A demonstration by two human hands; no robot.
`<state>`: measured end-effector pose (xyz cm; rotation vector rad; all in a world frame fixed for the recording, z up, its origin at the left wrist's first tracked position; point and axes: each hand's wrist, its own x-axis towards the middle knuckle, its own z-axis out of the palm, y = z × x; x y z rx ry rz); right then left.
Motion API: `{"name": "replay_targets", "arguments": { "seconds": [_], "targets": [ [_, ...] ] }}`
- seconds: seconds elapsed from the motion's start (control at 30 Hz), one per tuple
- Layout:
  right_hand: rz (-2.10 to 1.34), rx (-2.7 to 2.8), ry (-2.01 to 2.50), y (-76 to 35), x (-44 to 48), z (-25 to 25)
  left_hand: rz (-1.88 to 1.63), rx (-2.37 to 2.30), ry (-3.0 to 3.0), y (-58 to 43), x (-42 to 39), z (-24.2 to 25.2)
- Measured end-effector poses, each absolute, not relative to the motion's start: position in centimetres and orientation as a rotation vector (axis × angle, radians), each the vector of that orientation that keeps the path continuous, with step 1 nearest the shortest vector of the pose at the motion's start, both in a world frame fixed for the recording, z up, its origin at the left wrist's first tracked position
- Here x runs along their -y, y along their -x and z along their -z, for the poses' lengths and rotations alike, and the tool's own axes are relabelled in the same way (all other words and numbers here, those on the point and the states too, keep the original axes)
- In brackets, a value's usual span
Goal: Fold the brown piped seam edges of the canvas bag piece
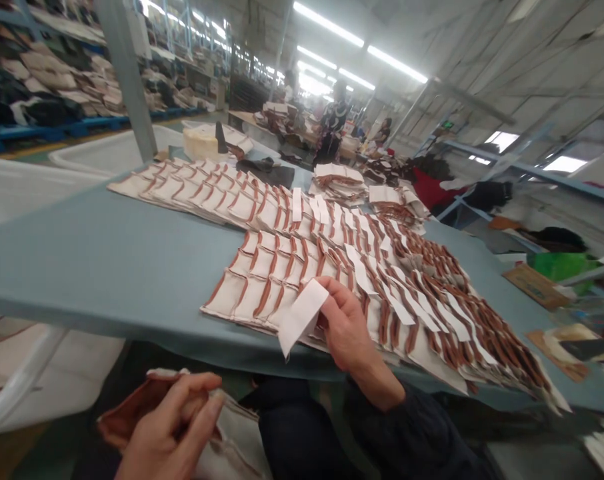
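My right hand (pixel 349 327) is closed, pinching a white strip (pixel 302 317) over the near row of sewn pieces. That strip hangs down to the left, past the table's front edge. Low in the view, my left hand (pixel 175 427) has its thumb and fingers closed on a cream-and-brown fabric piece (pixel 237 437), held below table height. Part of that piece is hidden by the hand. Overlapping cream fabric pieces (pixel 232 293) with brown edges lie in the near row. More white strips (pixel 392 300) rest across the right part of this row.
A second row of similar pieces (pixel 197 190) lies behind, with stacks (pixel 337 180) farther back on the blue-grey table (pixel 107 253). White bins (pixel 27 190) stand at left. Shelving (pixel 537 167) and a cardboard box (pixel 535 285) are at right. A person (pixel 333 123) stands in the distance.
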<state>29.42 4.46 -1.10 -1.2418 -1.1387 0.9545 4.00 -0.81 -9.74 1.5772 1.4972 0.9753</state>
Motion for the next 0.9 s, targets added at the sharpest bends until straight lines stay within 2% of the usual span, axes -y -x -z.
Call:
{"name": "replay_targets", "arguments": {
  "seconds": [0.2, 0.37, 0.73, 0.9],
  "targets": [
    [-1.416, 0.656, 1.082, -25.0, -1.6, 2.0, -0.954, -1.361, -1.606, -5.6, -0.5, 7.1],
    [-1.609, 0.484, 1.069, -23.3, 0.0, 2.8, -0.965, -1.285, -1.566, -5.8, 0.1, 5.5],
    [-1.586, 0.602, 1.213, -22.4, 1.7, 4.7, -0.919, -1.277, -1.672, -5.4, 1.1, 6.1],
    [-1.368, 0.962, 1.296, -22.5, 1.9, 5.4, -0.943, -1.226, -1.765, -5.9, 1.0, 6.6]
  ]
}}
